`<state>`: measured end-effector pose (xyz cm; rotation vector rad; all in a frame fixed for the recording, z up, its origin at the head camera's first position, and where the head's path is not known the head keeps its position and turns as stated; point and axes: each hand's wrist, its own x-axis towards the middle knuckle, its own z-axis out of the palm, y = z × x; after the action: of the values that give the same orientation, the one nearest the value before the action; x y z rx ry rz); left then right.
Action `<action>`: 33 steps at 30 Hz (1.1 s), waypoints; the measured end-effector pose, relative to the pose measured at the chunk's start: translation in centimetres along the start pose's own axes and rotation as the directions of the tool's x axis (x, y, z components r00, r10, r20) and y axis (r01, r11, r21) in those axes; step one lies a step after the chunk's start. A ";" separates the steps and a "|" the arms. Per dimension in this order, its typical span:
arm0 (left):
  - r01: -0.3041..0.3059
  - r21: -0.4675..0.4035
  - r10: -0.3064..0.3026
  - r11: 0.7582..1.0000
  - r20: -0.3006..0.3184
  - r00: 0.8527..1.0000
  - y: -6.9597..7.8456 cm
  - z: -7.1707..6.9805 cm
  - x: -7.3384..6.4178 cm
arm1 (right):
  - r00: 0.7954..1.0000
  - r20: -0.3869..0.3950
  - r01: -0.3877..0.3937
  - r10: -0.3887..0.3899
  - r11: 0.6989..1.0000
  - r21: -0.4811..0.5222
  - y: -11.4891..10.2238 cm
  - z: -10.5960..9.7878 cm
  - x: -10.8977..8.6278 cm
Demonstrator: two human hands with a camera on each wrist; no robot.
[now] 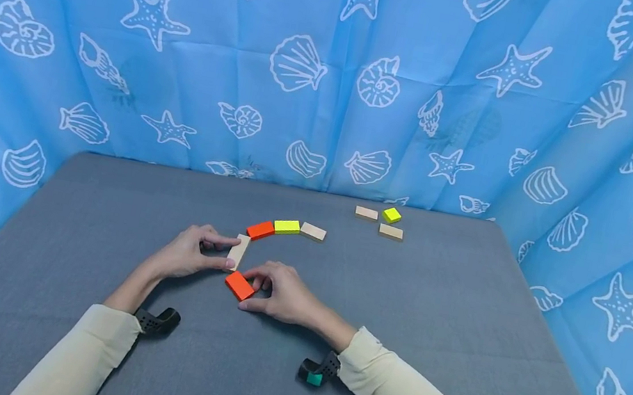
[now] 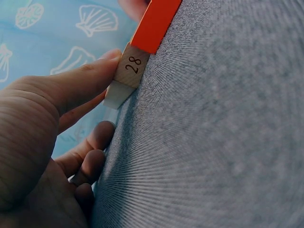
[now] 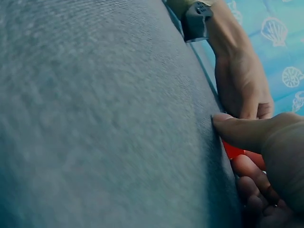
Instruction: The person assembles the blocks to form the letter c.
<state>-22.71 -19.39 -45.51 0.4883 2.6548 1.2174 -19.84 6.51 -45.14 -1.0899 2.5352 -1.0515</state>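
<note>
My left hand [image 1: 183, 254] holds a plain wooden block [image 1: 239, 251], thumb at its near end and index finger at its far end. In the left wrist view, the number 28 shows on the side of this block [image 2: 132, 65]. My right hand [image 1: 289, 296] pinches an orange block [image 1: 239, 286] between thumb and fingers. The orange block lies at the near end of the wooden one, their corners meeting. In the right wrist view, the fingers hide most of the orange block [image 3: 232, 151]. Beyond the wooden block, another orange block [image 1: 260, 230], a yellow block [image 1: 287, 226] and a wooden block [image 1: 313, 232] continue the curve.
Toward the back right of the grey table [image 1: 422, 357] lie a yellow block [image 1: 392, 215] and two wooden blocks, one nearer [image 1: 391, 232] and one to the left [image 1: 366, 213]. A blue curtain [image 1: 337, 116] with shell patterns hangs behind the table.
</note>
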 end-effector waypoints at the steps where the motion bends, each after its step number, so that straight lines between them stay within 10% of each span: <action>1: 0.000 -0.004 0.000 1.000 -0.001 1.000 0.0 0.0 0.0 | 1.000 -0.009 -0.001 0.001 1.000 0.000 0.0 0.1 0.0; 22: 0.015 -0.023 -0.015 1.000 0.003 1.000 0.1 0.0 0.0 | 0.999 0.039 -0.006 0.000 0.988 0.154 0.4 -0.4 0.4; 33: 0.019 -0.025 -0.019 1.000 0.009 1.000 -0.1 -0.1 0.0 | 0.996 0.046 0.068 -0.071 0.996 0.066 0.7 -0.7 0.6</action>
<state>-22.78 -19.45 -45.52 0.4630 2.6274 1.2382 -20.92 6.75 -45.05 -1.1787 2.4254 -1.1021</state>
